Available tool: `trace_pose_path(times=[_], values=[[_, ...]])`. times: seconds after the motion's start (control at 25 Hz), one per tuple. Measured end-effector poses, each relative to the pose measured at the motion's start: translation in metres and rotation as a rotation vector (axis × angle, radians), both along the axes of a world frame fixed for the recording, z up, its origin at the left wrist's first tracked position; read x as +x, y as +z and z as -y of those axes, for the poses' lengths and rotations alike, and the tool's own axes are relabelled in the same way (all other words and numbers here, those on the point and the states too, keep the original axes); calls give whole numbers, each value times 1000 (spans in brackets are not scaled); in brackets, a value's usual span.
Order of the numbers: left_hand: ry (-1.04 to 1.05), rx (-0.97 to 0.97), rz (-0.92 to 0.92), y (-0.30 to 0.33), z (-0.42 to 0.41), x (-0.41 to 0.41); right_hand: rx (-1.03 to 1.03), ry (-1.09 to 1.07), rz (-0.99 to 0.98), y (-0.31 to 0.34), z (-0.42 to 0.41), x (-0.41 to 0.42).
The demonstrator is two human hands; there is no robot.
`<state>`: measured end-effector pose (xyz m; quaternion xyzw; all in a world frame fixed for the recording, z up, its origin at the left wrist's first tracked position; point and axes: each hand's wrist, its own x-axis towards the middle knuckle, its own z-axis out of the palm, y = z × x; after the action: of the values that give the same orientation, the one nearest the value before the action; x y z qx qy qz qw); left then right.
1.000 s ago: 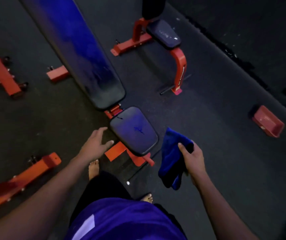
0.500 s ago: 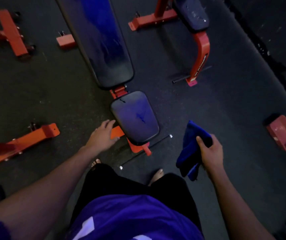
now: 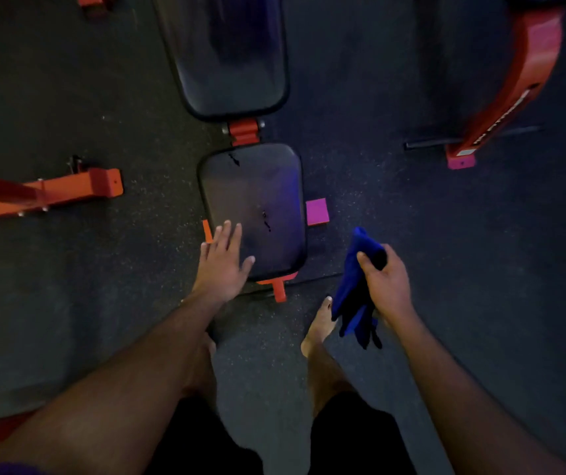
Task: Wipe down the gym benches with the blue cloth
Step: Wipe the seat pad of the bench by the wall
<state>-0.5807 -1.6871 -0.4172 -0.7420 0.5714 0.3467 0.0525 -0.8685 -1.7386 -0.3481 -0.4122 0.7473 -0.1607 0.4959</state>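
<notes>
The person stands at the foot end of an adjustable gym bench, looking almost straight down, bare feet on the dark rubber floor [image 3: 412, 217]. The left hand [image 3: 221, 265] is spread flat, fingers loose and gripping nothing, over the near left corner of the small seat pad [image 3: 257, 200]; whether the palm rests on the vinyl or hovers just above it cannot be told, but the placement reads as a brace to lean on while the other arm works. The right hand [image 3: 386, 284] is clenched around the blue cloth [image 3: 355, 303], pinching it near the top so the rest hangs in loose folds toward the floor, beside the right foot [image 3: 319, 323]. The cloth is off to the right of the seat pad and not touching any bench surface, so no wipe is under way at this moment. The bunched hold suits carrying more than wiping; it probably needs spreading under the palm first. Beyond the orange hinge bracket [image 3: 244, 132] lies the long back pad [image 3: 230, 56], and the seat pad's vinyl shows small tears that could catch the cloth.
</notes>
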Motion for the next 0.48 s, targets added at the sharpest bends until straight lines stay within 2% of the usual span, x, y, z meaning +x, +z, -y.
trace_pose_path(times=[0.2, 0.36, 0.48], values=[[-17, -202, 138, -78, 79, 10, 82, 32, 147, -103, 28, 35], [-34, -410, 289, -135, 90, 19, -164, 242, 43, -175, 10, 69], [-39, -494, 310, -150, 85, 26, -314, 216, -49, -203, 6, 95]])
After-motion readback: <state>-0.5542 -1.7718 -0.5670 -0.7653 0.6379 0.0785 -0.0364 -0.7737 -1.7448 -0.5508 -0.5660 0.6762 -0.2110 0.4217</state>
